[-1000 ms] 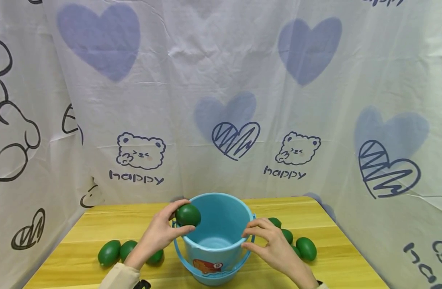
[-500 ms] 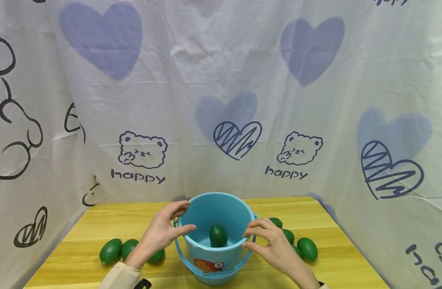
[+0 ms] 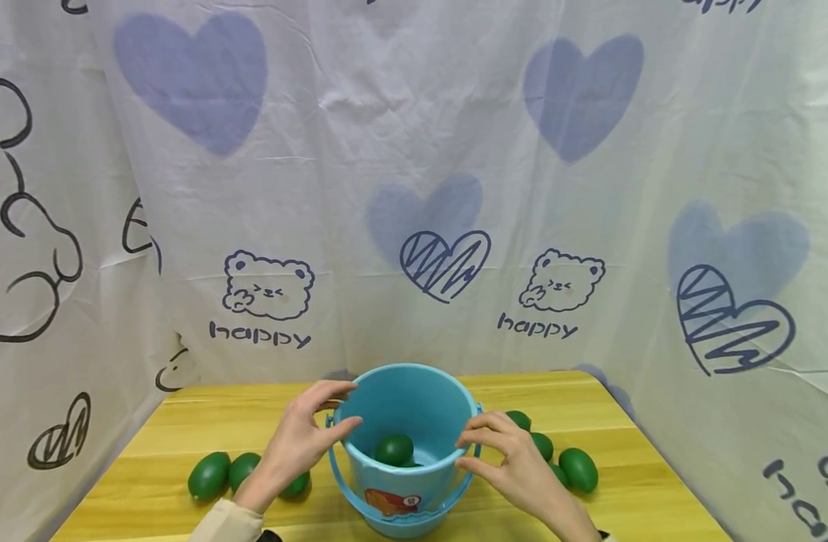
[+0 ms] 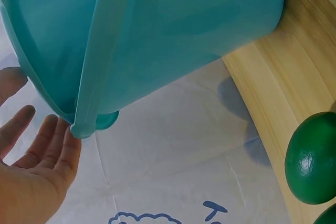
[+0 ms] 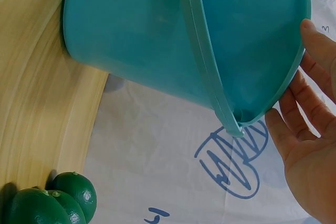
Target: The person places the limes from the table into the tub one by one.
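Note:
A light blue bucket (image 3: 407,489) stands upright on the table, its handle hanging down at the front. Inside it lies a dark green lime (image 3: 394,449); a sliver of green shows at the front rim beside it. My left hand (image 3: 304,429) is at the bucket's left rim, thumb and fingers apart with nothing between them. In the left wrist view its fingertips are right by the rim and the handle's hinge. Across the bucket, my right hand (image 3: 512,459) has its loosely bent fingers at the right rim, also around nothing. The right wrist view shows the fingertips against the rim (image 5: 300,59).
Several limes (image 3: 209,476) lie on the wooden table (image 3: 150,493) left of the bucket, one partly behind the left forearm. More limes (image 3: 578,470) lie to the right, partly behind the right hand. A printed white cloth (image 3: 414,150) hangs behind and at both sides.
My left hand held a lime over the left rim and let it go. The lime dropped into the bucket and shifted left inside. Both hands have stayed at the rim.

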Demonstrator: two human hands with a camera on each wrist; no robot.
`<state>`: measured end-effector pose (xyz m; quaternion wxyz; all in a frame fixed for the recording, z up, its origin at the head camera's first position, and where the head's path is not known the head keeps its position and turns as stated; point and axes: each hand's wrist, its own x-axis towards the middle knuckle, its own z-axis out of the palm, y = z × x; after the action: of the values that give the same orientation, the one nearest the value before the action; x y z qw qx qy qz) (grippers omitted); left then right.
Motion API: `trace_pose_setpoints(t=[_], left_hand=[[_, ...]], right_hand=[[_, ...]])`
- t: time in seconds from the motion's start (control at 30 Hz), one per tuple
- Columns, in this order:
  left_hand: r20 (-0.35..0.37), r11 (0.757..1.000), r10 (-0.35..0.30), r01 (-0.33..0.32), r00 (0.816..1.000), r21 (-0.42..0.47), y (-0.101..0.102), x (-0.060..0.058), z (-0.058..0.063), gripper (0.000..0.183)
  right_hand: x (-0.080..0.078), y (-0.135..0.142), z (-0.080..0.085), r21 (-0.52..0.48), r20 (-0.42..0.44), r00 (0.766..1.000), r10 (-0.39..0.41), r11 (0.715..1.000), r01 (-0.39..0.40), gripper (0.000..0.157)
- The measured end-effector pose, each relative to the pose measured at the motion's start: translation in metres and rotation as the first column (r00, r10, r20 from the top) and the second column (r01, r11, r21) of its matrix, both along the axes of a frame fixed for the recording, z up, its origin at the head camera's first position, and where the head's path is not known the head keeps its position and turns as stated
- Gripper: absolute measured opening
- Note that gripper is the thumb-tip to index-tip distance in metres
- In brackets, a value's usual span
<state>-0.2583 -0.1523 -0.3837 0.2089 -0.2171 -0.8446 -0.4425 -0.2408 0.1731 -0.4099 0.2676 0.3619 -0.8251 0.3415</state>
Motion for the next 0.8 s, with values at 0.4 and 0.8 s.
trace_pose_setpoints(t=[0.4,0.8], left_hand=[[-0.044,0.998,0.007,-0.004,0.999,0.065,-0.013,0.004,-0.003,0.032],[0.013,0.993,0.117,-0.117,0.993,0.025,-0.03,0.01,-0.007,0.031]], right_hand=[[0.001,-0.001,-0.001,0.005,0.005,1.0,0.001,1.0,-0.001,0.017],[0.001,0.0,0.0,0.001,0.005,1.0,-0.007,1.0,0.007,0.015]])
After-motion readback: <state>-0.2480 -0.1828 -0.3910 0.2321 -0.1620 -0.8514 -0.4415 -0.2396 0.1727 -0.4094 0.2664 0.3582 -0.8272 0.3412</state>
